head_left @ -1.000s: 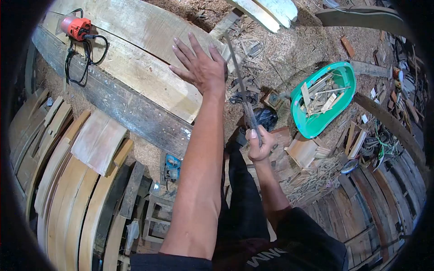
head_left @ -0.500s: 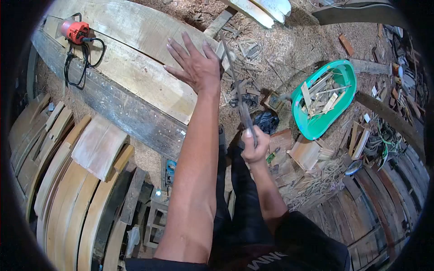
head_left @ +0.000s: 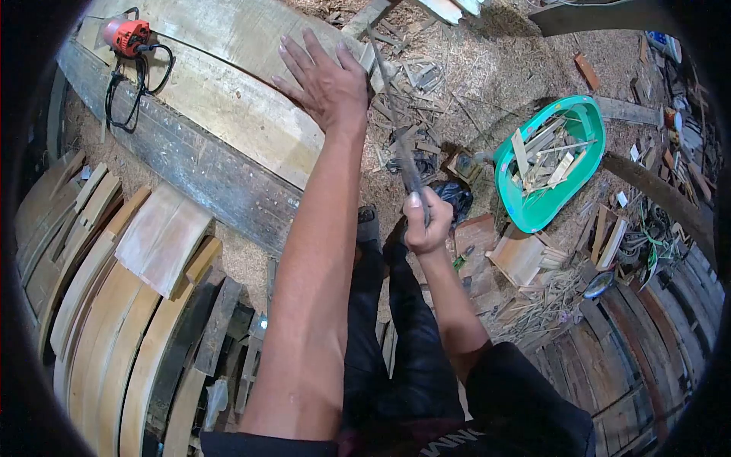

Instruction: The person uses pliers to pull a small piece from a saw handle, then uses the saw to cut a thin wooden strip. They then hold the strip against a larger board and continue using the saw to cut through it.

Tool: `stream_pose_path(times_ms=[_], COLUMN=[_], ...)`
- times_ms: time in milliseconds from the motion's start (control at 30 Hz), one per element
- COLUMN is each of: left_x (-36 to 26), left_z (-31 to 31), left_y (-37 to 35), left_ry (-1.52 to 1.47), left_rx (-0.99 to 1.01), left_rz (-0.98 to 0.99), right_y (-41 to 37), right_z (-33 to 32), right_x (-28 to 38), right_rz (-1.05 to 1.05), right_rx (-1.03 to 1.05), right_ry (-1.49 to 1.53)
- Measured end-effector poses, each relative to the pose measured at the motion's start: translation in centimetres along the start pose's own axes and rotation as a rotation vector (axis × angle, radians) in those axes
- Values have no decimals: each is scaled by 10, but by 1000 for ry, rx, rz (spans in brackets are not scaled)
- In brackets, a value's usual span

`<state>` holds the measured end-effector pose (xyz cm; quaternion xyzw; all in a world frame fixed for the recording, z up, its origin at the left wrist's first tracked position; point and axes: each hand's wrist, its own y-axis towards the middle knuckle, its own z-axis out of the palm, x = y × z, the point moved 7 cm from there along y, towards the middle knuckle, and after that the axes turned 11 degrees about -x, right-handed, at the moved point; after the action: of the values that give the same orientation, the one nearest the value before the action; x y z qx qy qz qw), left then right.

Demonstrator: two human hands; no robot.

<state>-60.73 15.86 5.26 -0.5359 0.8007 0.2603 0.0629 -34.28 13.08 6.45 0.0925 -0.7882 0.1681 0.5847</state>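
My left hand (head_left: 327, 85) is spread with its palm down on a pale wooden board (head_left: 251, 114), near the board's right end. The fingers point up and to the left. In my right hand (head_left: 428, 222) is a long-bladed hand tool (head_left: 399, 126), gripped with the thumb along its handle. Its narrow dark blade shows nearly edge-on and runs up past the board's right end, just right of my left hand. The board lies next to another wide board (head_left: 228, 34) on a weathered grey timber (head_left: 183, 164).
A red power tool (head_left: 128, 36) with a black cord rests at the boards' left end. On the right stands a green tub (head_left: 510, 202) of wood offcuts. Curved planks (head_left: 114, 335) are stacked lower left. Shavings and scraps cover the floor.
My left hand appears slightly higher and further left in view, still flat on the board. My right hand and the long-bladed tool have shifted slightly up and left too.
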Motion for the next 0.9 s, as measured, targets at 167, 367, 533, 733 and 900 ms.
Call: stream_pose_path(times_ms=[167, 367, 533, 733, 900], left_x=[1, -1, 1, -2, -2], left_z=[2, -2, -2, -4, -3], left_y=[4, 2, -1, 0, 1], left_ry=[-12, -32, -16, -11, -24], left_rx=[-32, 4, 15, 17, -2], left_rz=[-1, -8, -10, -12, -8], right_y=[3, 0, 36, 18, 36], right_z=[-1, -1, 25, 11, 23], right_x=[11, -6, 31, 26, 18], right_rz=[-52, -194, -146, -172, -142], right_rx=[43, -16, -39, -104, -78], right_ry=[5, 43, -41, -28, -23])
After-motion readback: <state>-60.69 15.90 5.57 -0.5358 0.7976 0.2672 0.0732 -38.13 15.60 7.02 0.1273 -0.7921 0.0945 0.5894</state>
